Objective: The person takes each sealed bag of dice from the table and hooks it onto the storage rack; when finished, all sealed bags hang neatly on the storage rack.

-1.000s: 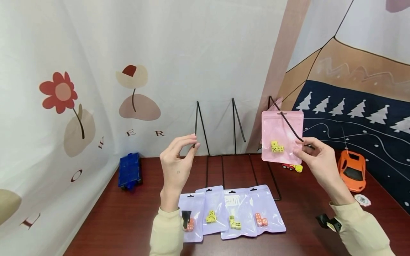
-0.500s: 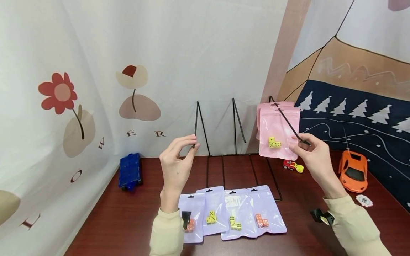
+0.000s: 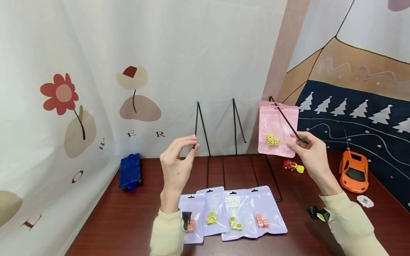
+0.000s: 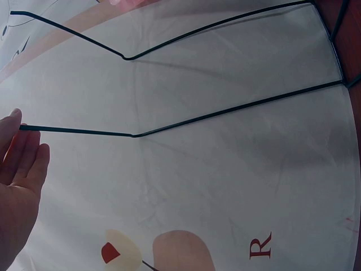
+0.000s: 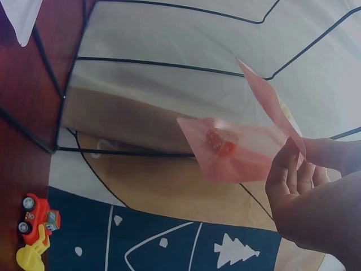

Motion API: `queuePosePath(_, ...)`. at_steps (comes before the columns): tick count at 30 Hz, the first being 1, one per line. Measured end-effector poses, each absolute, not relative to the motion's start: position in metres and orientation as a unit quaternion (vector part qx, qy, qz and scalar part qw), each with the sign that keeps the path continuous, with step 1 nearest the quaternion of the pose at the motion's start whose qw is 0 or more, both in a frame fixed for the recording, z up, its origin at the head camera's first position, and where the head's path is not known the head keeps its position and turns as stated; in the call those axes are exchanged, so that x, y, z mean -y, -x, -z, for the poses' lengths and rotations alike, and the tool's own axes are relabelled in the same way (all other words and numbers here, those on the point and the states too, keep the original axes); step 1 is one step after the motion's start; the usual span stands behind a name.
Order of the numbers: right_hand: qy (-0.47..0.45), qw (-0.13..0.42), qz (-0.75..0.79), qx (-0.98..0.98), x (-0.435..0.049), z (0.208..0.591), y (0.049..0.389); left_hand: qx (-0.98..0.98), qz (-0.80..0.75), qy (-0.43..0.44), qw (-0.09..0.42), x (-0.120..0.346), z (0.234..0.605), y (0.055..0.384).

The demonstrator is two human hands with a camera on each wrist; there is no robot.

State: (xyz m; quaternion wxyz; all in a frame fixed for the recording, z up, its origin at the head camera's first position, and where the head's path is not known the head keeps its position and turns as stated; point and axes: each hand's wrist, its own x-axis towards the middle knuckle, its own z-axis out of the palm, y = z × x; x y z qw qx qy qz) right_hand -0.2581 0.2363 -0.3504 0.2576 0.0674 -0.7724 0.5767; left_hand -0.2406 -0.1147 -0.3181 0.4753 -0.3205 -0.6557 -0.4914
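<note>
In the head view my left hand [image 3: 176, 165] pinches the tip of the left prong of a black wire rack [image 3: 235, 155] between thumb and fingers. My right hand [image 3: 310, 154] pinches the right edge of a pink zip pouch [image 3: 285, 121] with yellow dice [image 3: 272, 140] inside. This pouch hangs on the rack's right prong, which passes through its top slot. Behind it on the same prong hangs another pink pouch [image 5: 254, 155], holding reddish dice [image 5: 221, 142] in the right wrist view. The middle prong [image 3: 239, 122] bears nothing.
Several lilac pouches [image 3: 270, 202] with yellow or orange dice lie in front of the rack, one partly behind the left wrist. A blue case [image 3: 130, 170] stands left. On the right are a small toy truck [image 3: 293, 166], an orange toy car [image 3: 354, 171] and a poker chip [image 3: 365, 201].
My right hand has moved left and slightly up, taking the front pink pouch farther back along the right prong. The left hand has stayed on its prong tip.
</note>
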Motion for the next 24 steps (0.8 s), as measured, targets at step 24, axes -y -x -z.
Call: queuePosePath(24, -0.077, 0.274, -0.664, 0.691, -0.230, 0.354, 0.278, 0.656, 0.490, 0.321, 0.476, 0.114, 0.320, 0.241)
